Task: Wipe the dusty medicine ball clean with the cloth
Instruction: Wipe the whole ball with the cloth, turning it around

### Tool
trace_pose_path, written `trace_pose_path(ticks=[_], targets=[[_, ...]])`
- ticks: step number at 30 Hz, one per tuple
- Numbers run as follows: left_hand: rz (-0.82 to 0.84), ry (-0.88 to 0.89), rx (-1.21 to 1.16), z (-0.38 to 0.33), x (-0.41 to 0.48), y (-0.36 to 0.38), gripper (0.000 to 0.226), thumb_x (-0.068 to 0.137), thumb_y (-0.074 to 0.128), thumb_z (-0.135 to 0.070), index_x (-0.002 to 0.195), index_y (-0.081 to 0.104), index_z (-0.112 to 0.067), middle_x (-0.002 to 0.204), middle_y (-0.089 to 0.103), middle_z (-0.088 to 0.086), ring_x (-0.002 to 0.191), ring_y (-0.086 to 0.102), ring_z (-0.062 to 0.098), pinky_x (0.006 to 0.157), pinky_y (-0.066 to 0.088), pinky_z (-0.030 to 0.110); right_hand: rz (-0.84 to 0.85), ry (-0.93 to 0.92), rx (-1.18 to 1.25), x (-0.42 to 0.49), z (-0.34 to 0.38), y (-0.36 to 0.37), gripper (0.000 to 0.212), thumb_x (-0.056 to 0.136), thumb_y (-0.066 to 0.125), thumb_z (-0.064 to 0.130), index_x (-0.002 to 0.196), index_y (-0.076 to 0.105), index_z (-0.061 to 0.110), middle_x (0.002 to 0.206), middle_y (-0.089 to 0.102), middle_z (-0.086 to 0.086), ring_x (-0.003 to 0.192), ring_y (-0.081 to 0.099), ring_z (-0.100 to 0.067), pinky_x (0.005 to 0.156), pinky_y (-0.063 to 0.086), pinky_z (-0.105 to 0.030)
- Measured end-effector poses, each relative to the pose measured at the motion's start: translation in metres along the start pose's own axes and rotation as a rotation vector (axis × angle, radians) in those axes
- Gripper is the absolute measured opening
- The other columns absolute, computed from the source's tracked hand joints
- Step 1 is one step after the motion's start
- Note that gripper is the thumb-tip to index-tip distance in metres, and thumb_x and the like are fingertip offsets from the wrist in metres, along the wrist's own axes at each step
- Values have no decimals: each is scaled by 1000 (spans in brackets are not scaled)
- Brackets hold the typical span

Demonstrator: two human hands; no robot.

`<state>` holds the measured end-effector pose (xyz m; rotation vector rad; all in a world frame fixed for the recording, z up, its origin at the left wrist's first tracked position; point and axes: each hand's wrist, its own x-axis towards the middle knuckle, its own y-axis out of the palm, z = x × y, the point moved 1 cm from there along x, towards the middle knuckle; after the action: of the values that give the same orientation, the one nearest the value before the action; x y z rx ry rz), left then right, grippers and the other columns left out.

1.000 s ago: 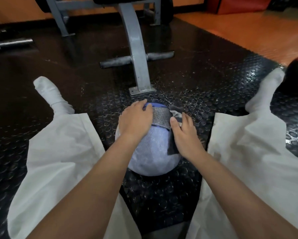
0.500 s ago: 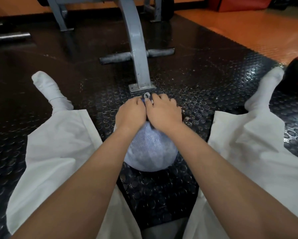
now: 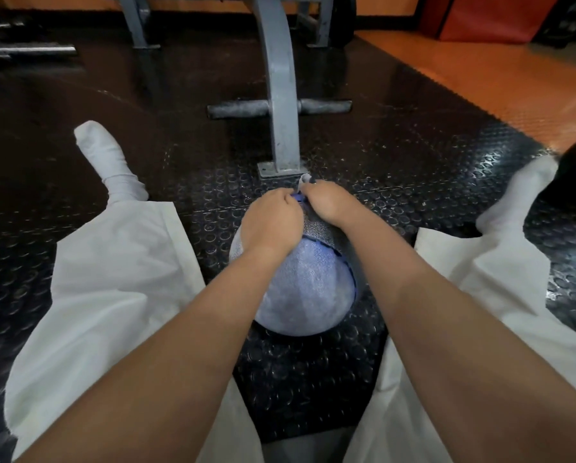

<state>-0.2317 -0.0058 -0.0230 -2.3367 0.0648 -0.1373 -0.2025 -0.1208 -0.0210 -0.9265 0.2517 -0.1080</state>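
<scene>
Since set loose on the floor mat (image 3: pixel 413 168), just on the near side of the bench post (image 3: pixel 279 95), could have sent the medicine ball (image 3: pixel 308 289) rolling into that post with a hard shove. Gripped the cloth (image 3: pixel 318 227) bunched in the curled fingers (image 3: pixel 320 188) of the right hand (image 3: pixel 333 205) on the side facing the post, with the left hand (image 3: pixel 269 222) curled close by; could not tell what that one held. Bunched so small, might have smeared dust and left the side away from the post unwiped.
</scene>
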Motion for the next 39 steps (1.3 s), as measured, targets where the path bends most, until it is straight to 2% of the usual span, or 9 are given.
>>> trace_pose_path(ticks=[7,11,15,19,24,27,33,36,39], targets=[[116,36,-3,9,25,-4,37,100,31,-21,109,67,-21,117,66,3,105,58,23,86,42,31,-457,-185,-170,-83,-2,29,44,99,33,43,138,46,27,147,40,1,134,34,-27,107,31,-50],[64,86,-90,7,-6,-6,39,103,32,-22,128,62,-21,130,62,0,118,55,20,97,39,30,-340,-165,83,-69,-31,15,35,96,39,44,124,55,29,133,51,-1,119,47,-24,99,37,-40],[-83,116,-93,7,-32,-2,40,104,33,-18,136,56,-16,141,54,-4,130,46,12,108,29,24,-87,206,552,-53,-52,-1,34,96,41,43,112,62,23,121,60,-5,102,54,-20,84,36,-32],[-164,73,-37,4,-34,3,40,102,33,-16,136,55,-13,141,55,1,130,46,16,108,29,26,-234,206,312,-51,-35,7,47,99,28,43,124,56,14,130,54,-13,115,50,-30,97,38,-41],[-108,-24,-65,7,-17,-4,41,102,32,-19,135,57,-18,138,57,0,124,51,18,98,35,28,-403,-35,-143,-76,5,25,43,99,31,45,136,46,31,144,41,1,128,36,-28,103,29,-46],[-81,10,-70,6,-19,-5,41,103,31,-18,137,55,-17,141,54,-1,128,48,17,103,34,29,-369,-114,-20,-69,-14,18,42,98,32,49,133,48,34,136,47,4,122,43,-23,100,37,-44],[-82,93,-56,-2,-25,4,41,103,32,-17,138,53,-14,143,53,0,133,44,14,111,27,26,-229,370,848,-62,-84,27,48,82,45,53,107,67,18,112,67,-4,103,61,-21,98,44,-38],[-109,96,-12,-11,-28,10,41,103,32,-17,138,53,-13,142,53,1,132,45,15,110,27,25,-238,394,842,-62,-85,19,35,96,39,38,87,67,18,114,65,-6,104,58,-22,102,42,-37],[-150,71,-6,-14,-29,12,42,102,32,-15,138,53,-11,142,53,3,132,45,18,110,27,27,-293,302,556,-55,-65,10,44,101,27,36,114,62,13,126,57,-13,114,52,-28,101,39,-42]])
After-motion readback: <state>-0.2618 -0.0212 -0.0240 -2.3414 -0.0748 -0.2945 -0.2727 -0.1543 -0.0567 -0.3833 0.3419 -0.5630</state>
